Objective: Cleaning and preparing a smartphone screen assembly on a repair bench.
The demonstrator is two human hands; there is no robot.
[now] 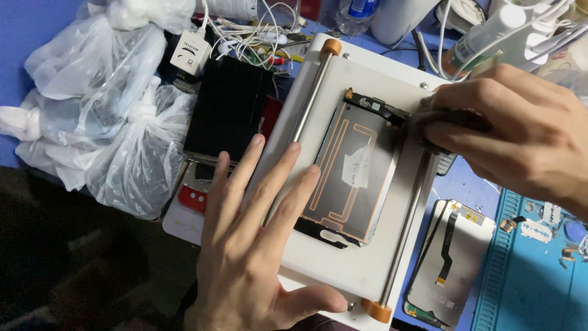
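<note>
Head view: a white, smooth, rectangular separator plate [343, 263] w/ two metal rods [310, 92] capped in orange is seen at centre, over a blue table [37, 18]. Crinkled clear plastic bags [104, 116] are heaped at far left. The left hand [251, 251] is laid flat on the plate's near-left part, fingers spread, nothing gripped. The right hand [514, 135] is curled at far right, closed on a dark object [453, 119] pressed at the screen's far-right corner; what it is can't be told. The phone screen [355, 171], back side up, is lying on the plate betw. the rods: grey, matte, rectangular, w/ copper-orange trace lines, a pale paper scrap stuck mid-panel, black flex at its far edge. A black glossy panel [229, 107] is set left of the plate. A second screen [456, 257] w/ black ribbon is lying near right, beside a teal ridged mat [527, 288]. A white square charger [191, 52] w/ dark label sits far left-centre.
</note>
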